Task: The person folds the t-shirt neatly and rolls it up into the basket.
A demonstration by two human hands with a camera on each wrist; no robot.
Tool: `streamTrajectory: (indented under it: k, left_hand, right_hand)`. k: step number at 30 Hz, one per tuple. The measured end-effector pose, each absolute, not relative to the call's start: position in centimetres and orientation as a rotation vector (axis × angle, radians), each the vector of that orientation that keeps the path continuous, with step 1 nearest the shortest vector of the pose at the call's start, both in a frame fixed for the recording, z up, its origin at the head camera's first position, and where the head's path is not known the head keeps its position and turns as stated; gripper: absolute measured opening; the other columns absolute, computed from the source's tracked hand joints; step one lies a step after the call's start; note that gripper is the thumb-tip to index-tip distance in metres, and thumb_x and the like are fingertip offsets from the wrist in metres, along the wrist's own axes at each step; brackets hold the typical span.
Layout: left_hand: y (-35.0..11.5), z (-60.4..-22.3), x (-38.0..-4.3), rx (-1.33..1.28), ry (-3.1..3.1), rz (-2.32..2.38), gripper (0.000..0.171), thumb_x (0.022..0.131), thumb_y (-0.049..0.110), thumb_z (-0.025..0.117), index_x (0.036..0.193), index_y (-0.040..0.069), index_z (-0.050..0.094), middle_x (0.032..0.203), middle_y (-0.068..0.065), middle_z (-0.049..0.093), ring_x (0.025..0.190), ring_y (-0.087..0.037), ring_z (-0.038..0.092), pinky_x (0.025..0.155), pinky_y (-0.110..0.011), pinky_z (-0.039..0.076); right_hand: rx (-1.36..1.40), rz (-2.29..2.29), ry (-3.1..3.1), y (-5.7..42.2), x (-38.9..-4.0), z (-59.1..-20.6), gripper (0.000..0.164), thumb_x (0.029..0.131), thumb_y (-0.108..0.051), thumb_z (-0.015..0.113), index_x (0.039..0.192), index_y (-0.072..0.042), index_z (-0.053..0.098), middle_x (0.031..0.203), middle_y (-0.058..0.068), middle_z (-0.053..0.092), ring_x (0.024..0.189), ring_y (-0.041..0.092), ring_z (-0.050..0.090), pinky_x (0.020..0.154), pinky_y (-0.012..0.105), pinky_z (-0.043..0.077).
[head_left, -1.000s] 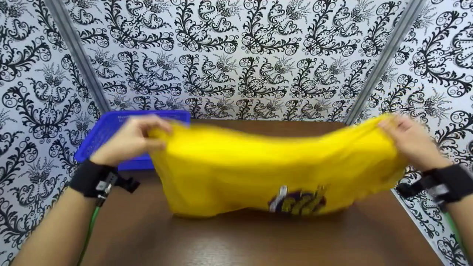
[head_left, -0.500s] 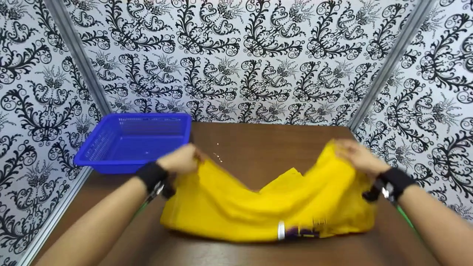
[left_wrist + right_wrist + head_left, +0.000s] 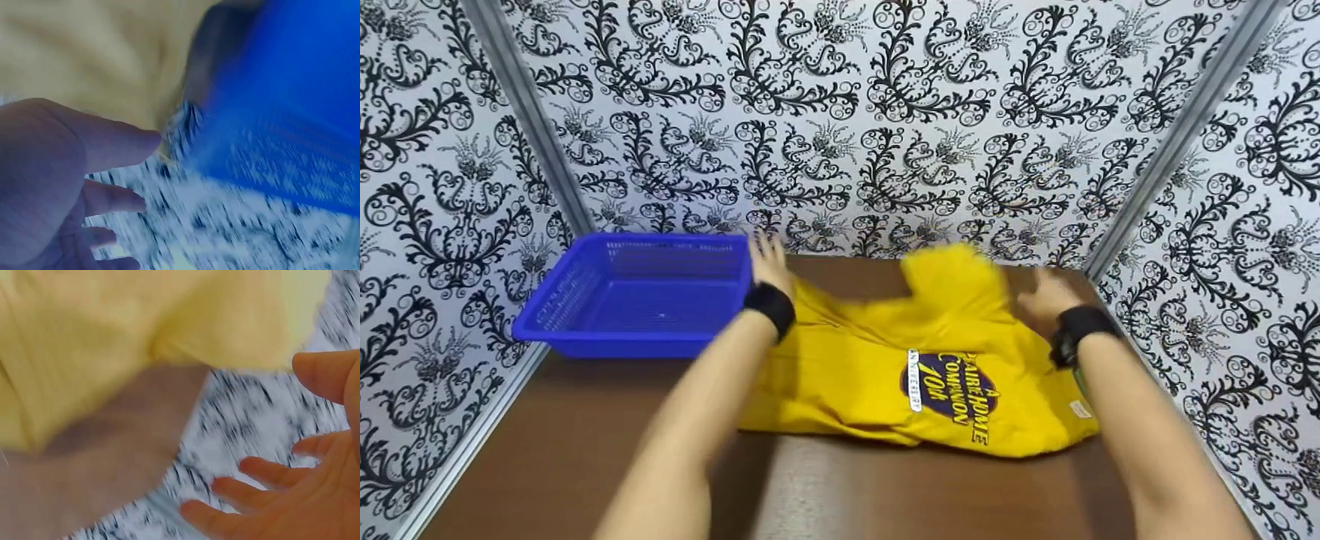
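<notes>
Fingers (image 3: 273,473) spread, left hand (image 3: 770,271) and right hand (image 3: 1050,302) extend near yellow cloth (image 3: 847,375).

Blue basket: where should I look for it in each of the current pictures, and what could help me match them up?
Head: the basket sits left of centre.
Left wrist: blurred, at the upper right, cut off by the picture's edge.
Right wrist: not in it.
Shared landmark: the yellow cloth, right of the basket in head, upper left in both wrist views.

Hands (image 3: 770,266) (image 3: 1048,304) have apparently released yellow cloth (image 3: 847,367).
</notes>
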State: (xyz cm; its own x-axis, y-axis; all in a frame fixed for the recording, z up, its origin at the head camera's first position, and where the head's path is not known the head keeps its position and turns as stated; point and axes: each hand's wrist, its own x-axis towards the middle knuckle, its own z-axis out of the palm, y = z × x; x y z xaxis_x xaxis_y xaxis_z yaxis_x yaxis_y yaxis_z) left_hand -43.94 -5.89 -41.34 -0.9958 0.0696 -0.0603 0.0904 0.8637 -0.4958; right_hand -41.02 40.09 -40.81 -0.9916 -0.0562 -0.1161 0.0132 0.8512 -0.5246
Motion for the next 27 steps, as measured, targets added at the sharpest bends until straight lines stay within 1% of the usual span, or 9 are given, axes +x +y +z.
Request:
streamTrajectory:
  k: [1,4,7,11,14,16,20,23,27]
  left_hand:
    - [-5.4,-42.5,-43.5,0.161,2.977,-0.819,0.047,0.105,0.035,0.031,0.147,0.019,0.046,0.159,-0.022,0.023,0.143,-0.046,0.025,0.113,-0.063,0.018]
    - [-4.7,-45.2,-41.6,0.236,2.999,-0.614,0.038,0.103,0.022,0.039,0.13,0.009,0.063,0.139,-0.019,0.054,0.126,-0.037,0.051,0.099,-0.058,0.041]
    - [-5.1,-47.7,-40.7,0.255,3.02,-0.278,0.036,0.097,0.026,0.05,0.119,0.003,0.067,0.122,-0.018,0.063,0.106,-0.037,0.06,0.081,-0.055,0.049]
    - [-6.2,-50.4,-41.5,0.219,3.013,-0.002,0.073,0.089,0.056,0.054,0.137,0.001,0.05,0.134,-0.022,0.049,0.114,-0.049,0.051,0.085,-0.062,0.047]
    - [-7.0,-51.6,-42.9,0.275,3.06,0.032,0.098,0.08,0.077,0.054,0.146,0.006,0.04,0.144,-0.017,0.042,0.124,-0.048,0.045,0.091,-0.063,0.045]
    - [-7.4,-51.9,-43.8,0.367,3.082,0.048,0.109,0.071,0.083,0.058,0.148,0.009,0.036,0.15,-0.014,0.039,0.132,-0.046,0.04,0.097,-0.062,0.042]
    - [-7.7,-52.3,-44.9,0.49,3.015,0.05,0.117,0.065,0.088,0.058,0.153,0.017,0.03,0.159,-0.011,0.029,0.142,-0.046,0.027,0.105,-0.061,0.036]
    - [-7.8,-52.7,-45.2,0.427,2.94,0.04,0.121,0.062,0.091,0.055,0.155,0.019,0.027,0.161,-0.012,0.024,0.142,-0.05,0.023,0.108,-0.061,0.032]
    - [-7.8,-53.1,-45.4,0.296,2.914,0.044,0.129,0.056,0.094,0.055,0.157,0.021,0.023,0.162,-0.014,0.02,0.14,-0.056,0.022,0.108,-0.064,0.03]
  right_hand:
    - [-0.097,-0.791,2.908,39.7,-41.2,-42.3,0.081,0.098,-0.024,0.053,0.155,0.0,0.0,0.153,0.037,0.018,0.118,0.051,0.048,0.098,0.06,0.042]
    - [-0.337,-0.601,2.996,38.5,-41.8,-45.5,0.06,0.096,-0.015,0.055,0.146,0.01,0.032,0.149,0.038,0.027,0.135,0.056,0.028,0.111,0.064,0.022]
    - [-0.482,-0.486,3.014,37.0,-42.1,-47.8,0.053,0.094,-0.017,0.06,0.138,0.009,0.046,0.145,0.038,0.035,0.133,0.056,0.033,0.11,0.063,0.024]
    - [-0.566,-0.492,2.922,35.1,-42.9,-49.4,0.06,0.095,-0.026,0.062,0.144,0.003,0.043,0.15,0.033,0.032,0.138,0.051,0.03,0.113,0.06,0.023]
    - [-0.497,-0.554,2.825,33.9,-43.7,-49.3,0.069,0.097,-0.039,0.059,0.15,-0.004,0.036,0.155,0.028,0.027,0.141,0.048,0.026,0.114,0.06,0.02]
    - [-0.425,-0.565,2.772,33.4,-44.3,-49.1,0.072,0.097,-0.047,0.054,0.153,-0.007,0.032,0.157,0.025,0.026,0.143,0.046,0.024,0.115,0.06,0.019]
    - [-0.32,-0.533,2.712,33.3,-45.5,-48.7,0.076,0.1,-0.053,0.042,0.154,-0.002,0.025,0.157,0.028,0.023,0.144,0.048,0.019,0.116,0.059,0.016]
    - [-0.273,-0.486,2.71,33.8,-46.4,-48.7,0.075,0.104,-0.052,0.031,0.153,0.004,0.018,0.157,0.032,0.016,0.144,0.05,0.012,0.116,0.06,0.012]
    - [-0.254,-0.433,2.705,34.5,-47.4,-49.0,0.075,0.104,-0.053,0.022,0.154,0.004,0.014,0.157,0.034,0.009,0.145,0.049,0.005,0.115,0.062,0.006]
